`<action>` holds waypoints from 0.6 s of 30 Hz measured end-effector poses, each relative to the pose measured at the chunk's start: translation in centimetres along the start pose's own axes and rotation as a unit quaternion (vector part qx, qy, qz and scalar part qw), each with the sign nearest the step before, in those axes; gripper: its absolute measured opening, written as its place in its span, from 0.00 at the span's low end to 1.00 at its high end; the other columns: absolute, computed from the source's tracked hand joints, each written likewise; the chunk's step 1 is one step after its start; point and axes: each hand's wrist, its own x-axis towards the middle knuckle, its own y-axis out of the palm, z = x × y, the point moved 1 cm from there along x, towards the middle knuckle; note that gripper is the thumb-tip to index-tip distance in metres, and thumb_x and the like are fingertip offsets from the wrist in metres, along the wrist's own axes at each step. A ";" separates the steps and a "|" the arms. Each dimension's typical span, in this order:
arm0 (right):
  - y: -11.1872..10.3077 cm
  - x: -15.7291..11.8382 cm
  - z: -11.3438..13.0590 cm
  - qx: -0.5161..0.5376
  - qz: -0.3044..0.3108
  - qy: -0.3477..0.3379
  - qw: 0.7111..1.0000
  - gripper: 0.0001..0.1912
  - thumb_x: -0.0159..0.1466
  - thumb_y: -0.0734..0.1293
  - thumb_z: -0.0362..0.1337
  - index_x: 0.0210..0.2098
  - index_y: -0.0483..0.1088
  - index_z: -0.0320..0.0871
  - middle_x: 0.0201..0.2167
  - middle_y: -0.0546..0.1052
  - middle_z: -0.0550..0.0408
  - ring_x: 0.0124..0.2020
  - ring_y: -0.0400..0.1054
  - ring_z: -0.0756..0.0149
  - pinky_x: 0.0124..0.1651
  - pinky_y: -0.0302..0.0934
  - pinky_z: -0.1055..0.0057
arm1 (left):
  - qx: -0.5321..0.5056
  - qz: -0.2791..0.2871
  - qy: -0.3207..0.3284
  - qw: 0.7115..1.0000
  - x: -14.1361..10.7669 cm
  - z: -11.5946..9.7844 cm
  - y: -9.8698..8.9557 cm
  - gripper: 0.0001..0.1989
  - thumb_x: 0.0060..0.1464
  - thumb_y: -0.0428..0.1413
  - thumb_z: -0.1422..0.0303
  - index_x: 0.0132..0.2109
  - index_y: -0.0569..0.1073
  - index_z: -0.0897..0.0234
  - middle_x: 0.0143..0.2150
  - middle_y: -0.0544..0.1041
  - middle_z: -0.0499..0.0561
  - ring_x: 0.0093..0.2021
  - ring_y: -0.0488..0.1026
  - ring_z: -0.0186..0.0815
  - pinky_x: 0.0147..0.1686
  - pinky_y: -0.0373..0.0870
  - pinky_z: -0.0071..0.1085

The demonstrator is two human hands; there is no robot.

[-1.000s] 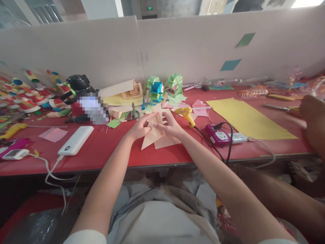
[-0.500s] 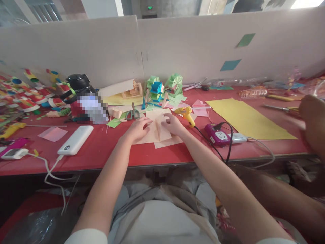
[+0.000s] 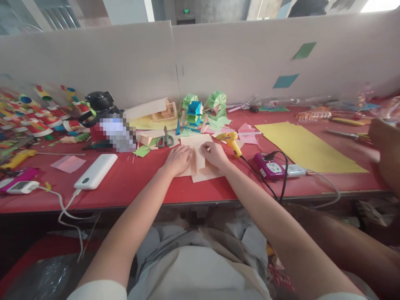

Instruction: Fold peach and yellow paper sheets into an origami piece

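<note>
A sheet of cream paper (image 3: 199,160) with a raised fold lies at the middle of the red table, over another cream sheet (image 3: 210,175). My left hand (image 3: 179,160) rests flat on the left part of the folded paper, its fingers close together and pressing down. At the right side of the fold, my right hand (image 3: 215,154) has its fingers curled in and pinches the paper's flap. Just right of that hand lies a yellow glue gun (image 3: 230,141). Green-handled scissors (image 3: 165,140) are behind my left hand.
Folded green paper models (image 3: 216,104) stand at the back. A white power bank (image 3: 96,171) lies left, with a cable. Right are a purple power strip (image 3: 269,166), yellow sheets (image 3: 309,150) and another person's arm (image 3: 386,154). The table's front edge (image 3: 187,203) is near me.
My left hand has moved right and flattened onto the paper. My right fingers have curled in, and the flap between the hands looks narrower. The view has shifted slightly.
</note>
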 end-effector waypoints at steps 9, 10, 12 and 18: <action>-0.2 0.4 -0.4 0.046 -0.004 0.041 0.998 0.09 0.59 0.65 0.31 0.35 0.77 0.40 0.35 0.81 0.51 0.34 0.71 0.64 0.42 0.64 0.68 | -0.007 0.009 -0.008 1.000 0.2 0.1 1.0 0.24 0.65 0.40 0.69 0.65 0.63 0.67 0.69 0.60 0.58 0.68 0.57 0.44 0.66 0.54 0.43; -0.2 0.4 -0.6 0.044 -0.006 0.045 0.998 0.09 0.58 0.65 0.30 0.36 0.77 0.41 0.36 0.80 0.51 0.34 0.71 0.63 0.43 0.65 0.68 | -0.010 0.013 -0.008 1.000 0.2 0.1 1.0 0.24 0.65 0.40 0.68 0.65 0.62 0.67 0.70 0.60 0.57 0.69 0.57 0.43 0.67 0.53 0.43; 0.0 0.5 -0.8 0.039 -0.011 0.049 0.998 0.10 0.56 0.64 0.29 0.36 0.77 0.41 0.35 0.80 0.51 0.34 0.71 0.63 0.43 0.65 0.67 | -0.019 0.019 -0.012 1.000 0.2 0.2 1.1 0.24 0.65 0.40 0.68 0.65 0.62 0.65 0.70 0.59 0.56 0.69 0.56 0.43 0.67 0.52 0.43; 0.4 0.6 -1.0 0.032 -0.024 0.046 0.998 0.08 0.57 0.66 0.34 0.36 0.75 0.42 0.34 0.79 0.53 0.33 0.70 0.64 0.39 0.64 0.69 | -0.036 0.040 -0.034 0.998 0.2 0.3 1.0 0.26 0.64 0.40 0.68 0.67 0.60 0.61 0.72 0.56 0.53 0.70 0.53 0.44 0.67 0.49 0.46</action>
